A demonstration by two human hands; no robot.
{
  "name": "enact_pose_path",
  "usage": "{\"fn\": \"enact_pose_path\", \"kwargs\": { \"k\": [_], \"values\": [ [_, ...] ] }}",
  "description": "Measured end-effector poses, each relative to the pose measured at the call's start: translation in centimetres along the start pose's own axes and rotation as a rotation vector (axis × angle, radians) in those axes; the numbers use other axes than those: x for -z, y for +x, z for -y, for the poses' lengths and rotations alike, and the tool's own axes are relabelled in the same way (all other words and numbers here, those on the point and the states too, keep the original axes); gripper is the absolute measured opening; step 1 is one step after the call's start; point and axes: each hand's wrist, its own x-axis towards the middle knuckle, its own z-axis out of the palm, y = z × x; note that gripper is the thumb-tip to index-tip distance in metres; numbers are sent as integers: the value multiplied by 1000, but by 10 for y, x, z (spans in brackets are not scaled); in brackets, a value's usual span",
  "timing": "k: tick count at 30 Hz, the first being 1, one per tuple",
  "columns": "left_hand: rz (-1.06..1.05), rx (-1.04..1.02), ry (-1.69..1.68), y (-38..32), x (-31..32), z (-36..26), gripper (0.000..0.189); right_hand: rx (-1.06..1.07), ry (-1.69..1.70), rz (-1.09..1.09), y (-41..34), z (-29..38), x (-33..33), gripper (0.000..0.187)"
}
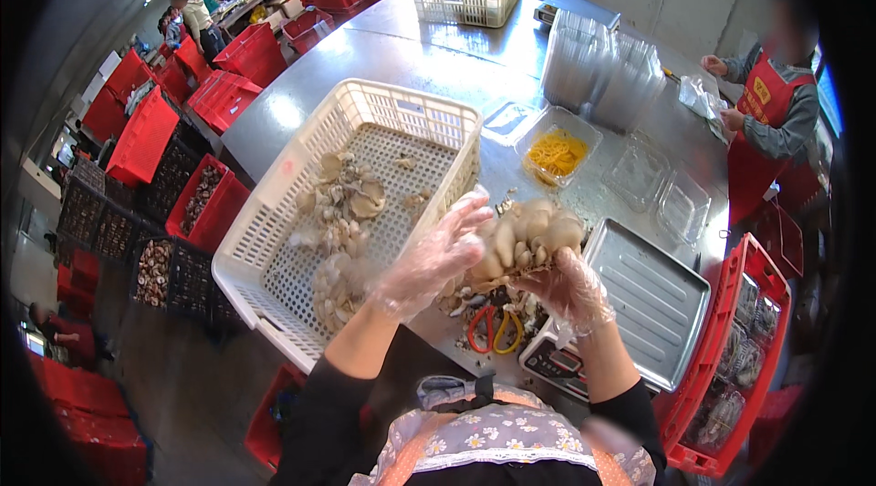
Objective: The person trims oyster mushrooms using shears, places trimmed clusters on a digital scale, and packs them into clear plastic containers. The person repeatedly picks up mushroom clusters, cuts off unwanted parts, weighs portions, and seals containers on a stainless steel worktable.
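Observation:
A large cluster of oyster mushrooms (530,239) rests in my right hand (571,287), which wears a clear plastic glove and grips it from below. My left hand (438,257), gloved too, is beside the cluster with its fingers apart; whether it touches the cluster I cannot tell. Under my hands lie scissors (494,330) with one red and one yellow handle, among trimmed scraps. At left, a white perforated crate (274,212) holds more oyster mushrooms (349,212). A digital scale with a steel tray (647,301) stands right of my right hand.
Beyond the crate's right side are a clear tub of yellow rubber bands (558,154), stacked clear containers (582,65) and loose ones (636,171). A red crate (729,363) of packed containers stands at right. A co-worker in a red apron (770,99) is across the table (404,61).

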Motion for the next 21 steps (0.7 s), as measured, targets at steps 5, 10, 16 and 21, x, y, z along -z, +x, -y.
{"fn": "enact_pose_path", "kwargs": {
  "k": [5,10,16,21],
  "values": [
    [35,118,154,16,-26,4,94,-125,-575,-66,-2,35,-21,83],
    [-81,-5,-445,4,-28,26,66,-174,-611,-159,7,51,-26,89],
    [-360,-255,-673,-37,-20,54,81,-36,-1562,-55,-21,-34,-6,55],
    [-463,-282,-770,-62,-8,66,87,-453,-1962,-104,-43,-119,10,100]
  ]
}}
